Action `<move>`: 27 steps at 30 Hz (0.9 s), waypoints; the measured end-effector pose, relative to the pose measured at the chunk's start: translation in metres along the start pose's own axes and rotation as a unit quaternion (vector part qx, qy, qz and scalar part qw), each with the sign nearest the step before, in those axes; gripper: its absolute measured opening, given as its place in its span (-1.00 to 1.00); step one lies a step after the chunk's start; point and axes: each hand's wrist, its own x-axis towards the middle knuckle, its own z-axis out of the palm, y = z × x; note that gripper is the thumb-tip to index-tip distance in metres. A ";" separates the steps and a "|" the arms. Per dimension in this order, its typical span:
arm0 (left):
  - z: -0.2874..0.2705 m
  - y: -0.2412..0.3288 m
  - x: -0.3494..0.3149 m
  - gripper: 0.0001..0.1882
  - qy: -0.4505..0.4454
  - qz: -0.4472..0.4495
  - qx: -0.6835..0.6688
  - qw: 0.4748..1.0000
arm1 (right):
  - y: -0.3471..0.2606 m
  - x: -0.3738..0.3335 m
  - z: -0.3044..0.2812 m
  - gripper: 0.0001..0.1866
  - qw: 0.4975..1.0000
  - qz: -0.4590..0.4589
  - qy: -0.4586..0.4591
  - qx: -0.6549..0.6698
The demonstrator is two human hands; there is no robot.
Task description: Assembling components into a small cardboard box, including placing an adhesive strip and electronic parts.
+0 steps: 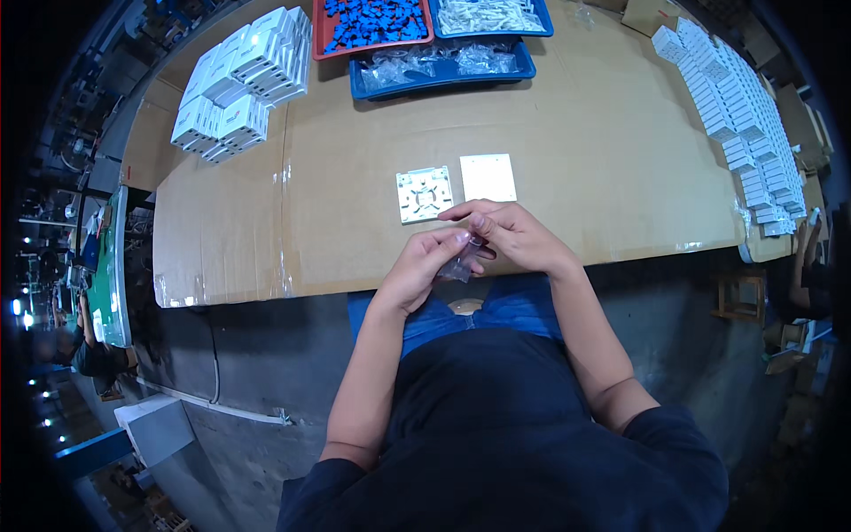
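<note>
Left hand: the left hand [415,269] has thumb and forefinger pressed together, pinching a small clear bag [456,269].
Right hand: the right hand [519,238] is at the bag's upper end, fingers bent; whether it pinches the film cannot be told, contact partly hidden.
Bag position: between both hands, near the front edge of the cardboard-covered table [355,168].
Plates: white frame plate [425,194] with a cut-out relief, lying just beyond the fingers; smooth white plate [487,177] just to its right.
Trays: red tray [320,44] of blue parts [377,22]; upper blue tray [496,35] of whitish pieces; lower blue tray [443,86] of clear bags.
Stacks: white boxes at far left [244,80]; white stacked pieces at far right [740,124].
</note>
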 end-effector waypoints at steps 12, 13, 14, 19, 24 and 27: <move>-0.013 -0.032 0.014 -0.61 -0.094 -0.023 -0.114 0.989 | 0.019 0.003 -0.008 -0.27 0.991 0.057 -0.123 0.010; -0.012 -0.032 0.014 -0.60 -0.127 -0.006 -0.119 0.985 | 0.019 0.003 -0.012 -0.30 0.988 0.072 -0.140 0.003; -0.008 -0.028 0.013 -0.60 -0.133 -0.002 -0.116 0.984 | 0.015 0.002 -0.014 -0.30 0.988 0.068 -0.136 -0.003; -0.015 -0.031 0.012 -0.57 -0.082 -0.052 -0.138 0.986 | -0.004 0.002 -0.016 -0.50 0.996 0.029 -0.056 -0.056; -0.012 -0.019 0.015 -0.52 -0.079 -0.074 -0.166 0.980 | -0.025 0.014 -0.042 -0.62 0.983 -0.042 0.079 -0.159; -0.018 -0.022 0.021 -0.47 -0.080 -0.066 -0.214 0.971 | -0.036 0.043 -0.078 -0.69 0.971 -0.033 0.128 -0.202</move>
